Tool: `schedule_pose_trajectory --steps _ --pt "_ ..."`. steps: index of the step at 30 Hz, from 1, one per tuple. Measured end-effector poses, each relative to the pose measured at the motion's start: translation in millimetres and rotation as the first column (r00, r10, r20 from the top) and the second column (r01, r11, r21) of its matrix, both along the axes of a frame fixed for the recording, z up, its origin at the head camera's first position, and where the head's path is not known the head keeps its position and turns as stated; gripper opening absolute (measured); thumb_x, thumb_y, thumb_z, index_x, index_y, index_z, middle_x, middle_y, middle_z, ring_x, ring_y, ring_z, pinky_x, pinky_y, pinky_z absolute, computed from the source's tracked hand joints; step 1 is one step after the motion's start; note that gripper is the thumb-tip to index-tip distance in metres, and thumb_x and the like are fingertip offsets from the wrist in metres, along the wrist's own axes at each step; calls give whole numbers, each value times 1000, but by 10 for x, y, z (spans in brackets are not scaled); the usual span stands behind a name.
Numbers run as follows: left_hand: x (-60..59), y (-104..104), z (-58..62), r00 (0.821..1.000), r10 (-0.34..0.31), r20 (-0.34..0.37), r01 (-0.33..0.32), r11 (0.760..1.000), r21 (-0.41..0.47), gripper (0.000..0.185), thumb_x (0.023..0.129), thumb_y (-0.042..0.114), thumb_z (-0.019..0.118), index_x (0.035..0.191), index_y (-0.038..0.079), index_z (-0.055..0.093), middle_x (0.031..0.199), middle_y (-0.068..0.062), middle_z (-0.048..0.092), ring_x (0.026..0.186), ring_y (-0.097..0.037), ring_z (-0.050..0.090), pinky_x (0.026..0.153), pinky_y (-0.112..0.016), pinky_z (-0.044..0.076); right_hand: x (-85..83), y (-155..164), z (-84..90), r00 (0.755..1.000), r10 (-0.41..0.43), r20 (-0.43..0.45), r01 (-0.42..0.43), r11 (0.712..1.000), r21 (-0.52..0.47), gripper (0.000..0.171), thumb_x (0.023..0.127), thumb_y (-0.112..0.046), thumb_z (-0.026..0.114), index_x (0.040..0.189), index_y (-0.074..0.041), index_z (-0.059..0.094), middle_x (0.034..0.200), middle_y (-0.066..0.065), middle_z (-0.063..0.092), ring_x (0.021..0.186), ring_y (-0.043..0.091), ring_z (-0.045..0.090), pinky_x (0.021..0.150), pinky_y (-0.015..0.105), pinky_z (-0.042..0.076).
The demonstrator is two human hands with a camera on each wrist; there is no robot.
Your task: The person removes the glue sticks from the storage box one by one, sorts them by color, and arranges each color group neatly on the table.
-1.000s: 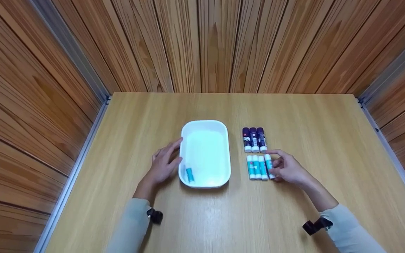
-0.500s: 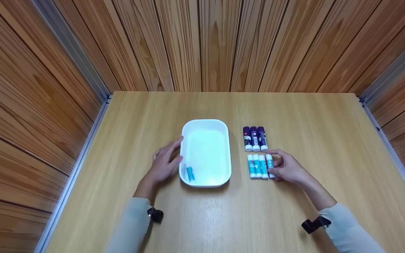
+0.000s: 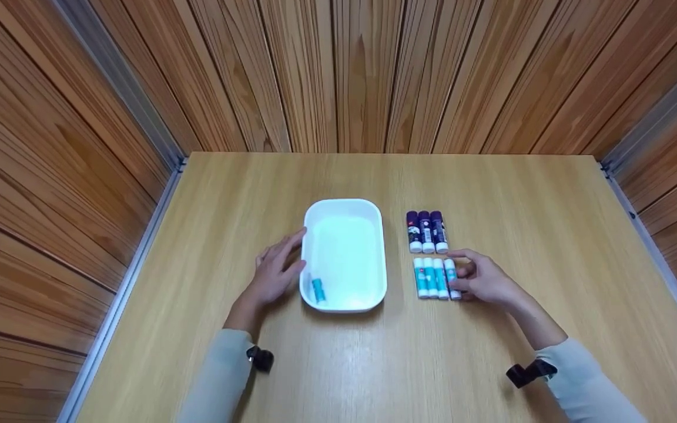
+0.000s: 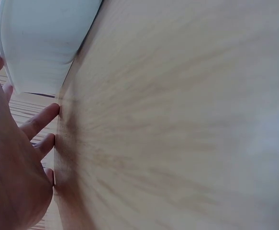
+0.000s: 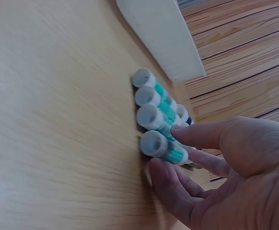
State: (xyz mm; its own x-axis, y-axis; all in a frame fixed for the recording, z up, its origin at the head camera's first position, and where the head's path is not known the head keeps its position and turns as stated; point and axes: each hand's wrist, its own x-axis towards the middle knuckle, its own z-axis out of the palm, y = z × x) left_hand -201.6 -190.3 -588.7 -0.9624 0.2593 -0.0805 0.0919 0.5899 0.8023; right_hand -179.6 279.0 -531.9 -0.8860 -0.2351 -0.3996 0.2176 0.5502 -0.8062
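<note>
A row of several teal-and-white glue sticks (image 3: 431, 278) lies on the wooden table, right of a white tray (image 3: 343, 203). My right hand (image 3: 459, 277) pinches the rightmost stick (image 5: 164, 148) between thumb and fingers while it still lies on the table. Three purple glue sticks (image 3: 426, 231) lie just behind that row. One teal glue stick (image 3: 318, 289) lies inside the tray at its near left corner. My left hand (image 3: 278, 269) rests flat on the table with straight fingers against the tray's left rim (image 4: 43, 43).
Wooden walls close in the table (image 3: 374, 364) at the back and on both sides, with metal rails along the left and right edges. Both arms wear light sleeves and a black wrist strap.
My right hand has nudged the rightmost teal stick slightly left, closer to the row. The left hand and the tray have not moved.
</note>
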Motion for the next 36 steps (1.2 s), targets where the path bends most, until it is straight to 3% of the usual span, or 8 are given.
schedule_pose_trajectory --steps 8,17,27,32,36 --pt "-20 3 -8 1000 -2 -2 2 1000 -15 70 115 46 58 178 45 28 186 2 39 178 -42 18 137 -70 2 -86 17 152 999 7 -40 -5 999 39 64 108 -7 72 167 -3 47 121 16 60 96 25 65 74 32 61" --pt "-25 -8 21 1000 -9 5 9 1000 -14 69 115 48 58 177 49 27 186 6 38 179 -40 16 138 -70 0 -137 -215 266 994 34 -105 -35 999 -14 55 110 -12 72 162 -4 55 122 17 64 100 23 64 77 30 63" --pt "-2 -6 5 1000 -9 10 9 1000 0 71 114 47 60 177 50 27 186 6 38 179 -39 16 137 -71 0 -200 -661 262 978 165 -126 -177 981 -84 50 108 -11 74 155 0 60 120 18 68 99 20 66 79 27 64" --pt "7 -7 -7 1000 -9 -1 9 1000 -3 71 114 46 60 177 48 28 185 6 39 178 -37 20 137 -68 3 -210 -898 257 953 227 -201 -254 960 -115 48 104 -6 78 149 5 64 117 24 72 94 17 66 74 26 62" --pt "2 -5 -1 1000 -9 -16 9 1000 2 70 114 45 60 177 46 29 185 6 40 177 -35 24 136 -66 6 -215 -1073 305 934 264 -241 -297 949 -110 45 104 -7 78 147 2 67 117 25 74 95 17 67 75 24 58"
